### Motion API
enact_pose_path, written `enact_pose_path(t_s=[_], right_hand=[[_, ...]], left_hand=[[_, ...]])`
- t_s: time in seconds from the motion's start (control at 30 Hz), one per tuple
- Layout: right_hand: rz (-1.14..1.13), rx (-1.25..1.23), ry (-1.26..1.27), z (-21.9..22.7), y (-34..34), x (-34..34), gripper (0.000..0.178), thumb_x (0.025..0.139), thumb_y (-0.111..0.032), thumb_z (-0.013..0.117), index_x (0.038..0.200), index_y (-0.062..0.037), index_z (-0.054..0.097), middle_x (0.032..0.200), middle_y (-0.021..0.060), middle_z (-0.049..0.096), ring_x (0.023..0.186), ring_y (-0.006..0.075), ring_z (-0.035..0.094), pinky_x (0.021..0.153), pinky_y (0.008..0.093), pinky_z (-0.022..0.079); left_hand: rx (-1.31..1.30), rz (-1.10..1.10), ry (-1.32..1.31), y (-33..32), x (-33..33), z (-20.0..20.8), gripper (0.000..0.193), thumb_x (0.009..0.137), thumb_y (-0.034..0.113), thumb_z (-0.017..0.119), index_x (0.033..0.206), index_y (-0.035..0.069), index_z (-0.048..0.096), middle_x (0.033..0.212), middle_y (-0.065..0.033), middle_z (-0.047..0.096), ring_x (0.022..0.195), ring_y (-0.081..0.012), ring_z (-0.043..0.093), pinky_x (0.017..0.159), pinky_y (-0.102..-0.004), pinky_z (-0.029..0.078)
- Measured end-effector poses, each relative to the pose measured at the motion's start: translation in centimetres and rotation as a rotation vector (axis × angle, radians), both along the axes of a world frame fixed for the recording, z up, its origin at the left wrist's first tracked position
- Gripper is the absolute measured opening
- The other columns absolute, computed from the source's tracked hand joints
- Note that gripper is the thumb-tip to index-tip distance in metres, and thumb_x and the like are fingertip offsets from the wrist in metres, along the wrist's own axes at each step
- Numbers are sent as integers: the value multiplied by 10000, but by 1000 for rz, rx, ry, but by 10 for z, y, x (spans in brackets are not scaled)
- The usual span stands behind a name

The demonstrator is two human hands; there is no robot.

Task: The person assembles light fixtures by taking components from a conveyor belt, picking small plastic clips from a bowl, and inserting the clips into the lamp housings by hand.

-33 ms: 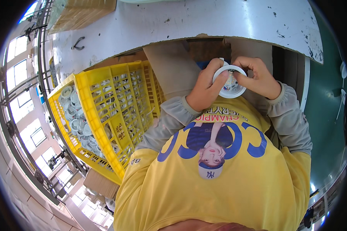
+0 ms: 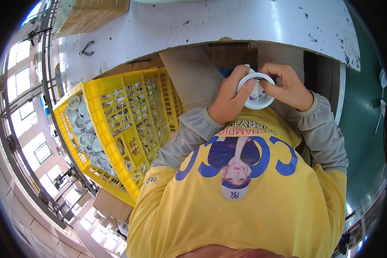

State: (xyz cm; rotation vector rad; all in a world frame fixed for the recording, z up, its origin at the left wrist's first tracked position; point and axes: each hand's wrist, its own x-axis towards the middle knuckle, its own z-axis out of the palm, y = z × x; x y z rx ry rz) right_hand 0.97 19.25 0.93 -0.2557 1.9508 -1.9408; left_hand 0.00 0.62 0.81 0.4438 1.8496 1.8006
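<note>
A round white downlight housing is held in front of my lap, its open side facing up. Inside it I see a light board with small yellowish and dark parts. My left hand grips the rim from the left, thumb reaching over the edge into the housing. From the right, my right hand holds the same rim, with its thumb and fingers bent inward at the top of the opening. The fingertips hide whatever small part they press there. A small white piece sticks out beyond the far rim.
Left of me a yellow plastic crate holds many similar white housings. Ahead lies a worn white table with pliers and a cardboard box. A green surface with white pieces is on the right.
</note>
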Motion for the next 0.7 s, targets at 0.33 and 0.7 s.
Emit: enact_pose_path(t_s=[0.33,0.7], right_hand=[[-49,24,12,0,-1,1,134,754,-77,556,816,42,545,698,9,516,665,51,448,583,213,388],[-104,115,85,-2,-1,0,149,718,-85,553,784,48,551,646,34,516,620,62,448,545,220,387]], left_hand=[[-114,41,161,5,4,-1,140,877,48,408,1002,0,447,819,-88,517,752,-113,485,669,-262,406],[-145,34,243,6,5,-3,166,839,34,447,994,9,393,819,-204,505,753,-378,512,647,-380,409]])
